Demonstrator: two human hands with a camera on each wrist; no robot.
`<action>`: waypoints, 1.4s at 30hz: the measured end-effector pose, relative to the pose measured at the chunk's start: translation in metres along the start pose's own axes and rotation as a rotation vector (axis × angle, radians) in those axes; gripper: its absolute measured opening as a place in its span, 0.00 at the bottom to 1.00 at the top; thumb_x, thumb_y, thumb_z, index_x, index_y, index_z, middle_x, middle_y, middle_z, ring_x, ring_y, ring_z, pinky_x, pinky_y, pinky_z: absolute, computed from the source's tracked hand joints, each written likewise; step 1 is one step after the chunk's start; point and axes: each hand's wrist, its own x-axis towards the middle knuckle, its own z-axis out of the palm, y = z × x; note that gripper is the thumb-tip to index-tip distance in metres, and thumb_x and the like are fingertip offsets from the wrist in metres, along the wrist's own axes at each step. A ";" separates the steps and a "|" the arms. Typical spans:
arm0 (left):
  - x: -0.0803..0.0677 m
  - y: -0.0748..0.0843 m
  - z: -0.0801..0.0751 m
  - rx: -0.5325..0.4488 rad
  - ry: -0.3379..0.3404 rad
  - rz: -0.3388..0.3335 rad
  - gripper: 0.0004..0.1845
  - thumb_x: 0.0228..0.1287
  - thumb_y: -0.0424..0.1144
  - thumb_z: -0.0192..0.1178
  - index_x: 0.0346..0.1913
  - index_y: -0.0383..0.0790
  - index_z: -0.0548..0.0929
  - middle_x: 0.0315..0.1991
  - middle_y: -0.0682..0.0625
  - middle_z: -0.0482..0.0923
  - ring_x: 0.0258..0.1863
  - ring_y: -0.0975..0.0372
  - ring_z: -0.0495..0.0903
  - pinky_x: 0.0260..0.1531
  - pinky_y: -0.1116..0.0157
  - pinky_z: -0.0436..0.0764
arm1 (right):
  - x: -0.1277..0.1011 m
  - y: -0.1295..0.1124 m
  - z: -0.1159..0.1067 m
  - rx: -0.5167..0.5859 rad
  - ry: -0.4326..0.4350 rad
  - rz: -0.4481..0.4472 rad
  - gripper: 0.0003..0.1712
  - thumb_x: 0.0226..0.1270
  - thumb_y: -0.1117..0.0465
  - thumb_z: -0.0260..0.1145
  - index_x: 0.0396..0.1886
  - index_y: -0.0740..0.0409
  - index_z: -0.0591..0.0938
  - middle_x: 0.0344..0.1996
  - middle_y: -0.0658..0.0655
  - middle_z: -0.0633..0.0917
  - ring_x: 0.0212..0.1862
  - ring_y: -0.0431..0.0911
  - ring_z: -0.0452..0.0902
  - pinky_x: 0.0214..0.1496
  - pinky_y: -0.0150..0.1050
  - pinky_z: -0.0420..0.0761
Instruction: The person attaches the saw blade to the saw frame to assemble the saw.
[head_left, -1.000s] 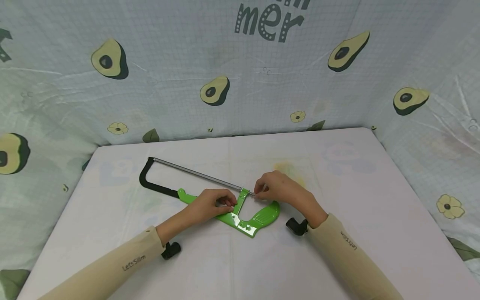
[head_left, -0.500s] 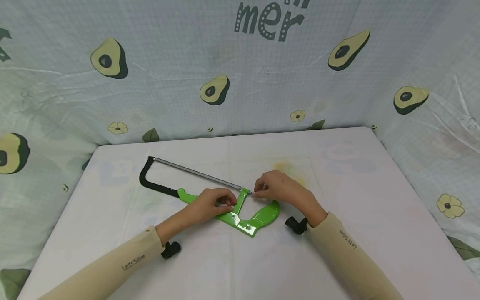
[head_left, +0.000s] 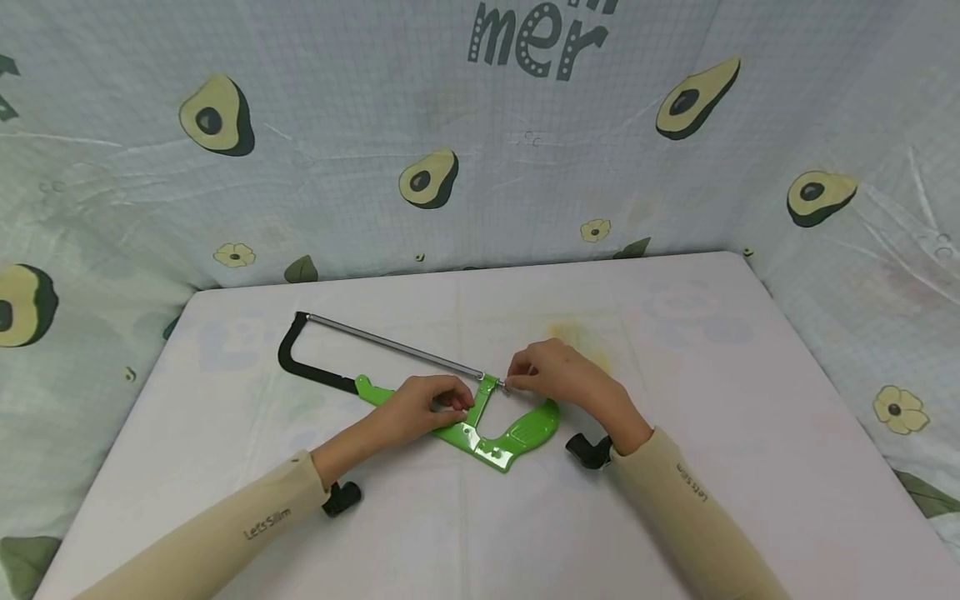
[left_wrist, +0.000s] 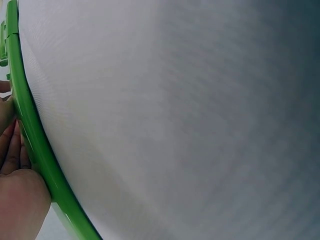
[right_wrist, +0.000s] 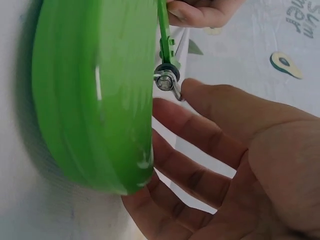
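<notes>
A hacksaw with a green handle lies on the table in the head view, its black frame end pointing to the far left. A grey metal bar runs along its far side. My left hand grips the green body near the upright strut, with thumb and fingers on it. At the strut's outer end sits a metal wing nut. My right hand has its thumb against one wing, with the index finger just below; the other fingers curve behind the green handle in the right wrist view.
A white cloth covers the table. Behind and beside it hangs a pale curtain with avocado prints. A black wrist camera sits under the left sleeve, and another black camera under the right.
My right hand's fingers have shifted slightly at the wing nut, and its wrist has moved a little left. The left hand and the hacksaw stay in place.
</notes>
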 end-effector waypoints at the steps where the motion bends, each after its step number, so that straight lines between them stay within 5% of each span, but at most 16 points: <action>1: 0.000 0.000 0.000 -0.001 -0.001 0.000 0.07 0.68 0.33 0.67 0.46 0.41 0.85 0.41 0.55 0.84 0.41 0.66 0.81 0.46 0.65 0.82 | -0.001 0.000 0.000 0.006 0.009 0.005 0.06 0.72 0.57 0.68 0.40 0.53 0.89 0.35 0.47 0.87 0.35 0.40 0.77 0.39 0.36 0.78; 12: 0.000 0.000 0.000 -0.005 0.002 0.006 0.07 0.67 0.32 0.68 0.46 0.41 0.85 0.41 0.54 0.85 0.41 0.66 0.82 0.46 0.65 0.82 | 0.003 0.002 0.007 0.018 0.063 0.013 0.06 0.71 0.60 0.69 0.41 0.57 0.88 0.35 0.50 0.87 0.39 0.42 0.80 0.43 0.39 0.81; 27: 0.000 0.001 0.001 -0.003 0.001 0.007 0.07 0.67 0.32 0.67 0.46 0.41 0.84 0.42 0.54 0.85 0.41 0.66 0.81 0.46 0.65 0.82 | 0.006 0.004 0.010 0.005 0.067 0.028 0.07 0.69 0.63 0.70 0.45 0.56 0.84 0.31 0.51 0.83 0.32 0.42 0.76 0.36 0.35 0.76; 42: 0.001 0.003 -0.001 -0.001 -0.010 -0.008 0.07 0.67 0.31 0.67 0.46 0.41 0.84 0.41 0.53 0.84 0.42 0.66 0.81 0.46 0.65 0.82 | 0.006 0.002 0.009 -0.005 0.048 0.006 0.03 0.66 0.67 0.71 0.35 0.57 0.84 0.29 0.49 0.83 0.34 0.42 0.75 0.39 0.35 0.77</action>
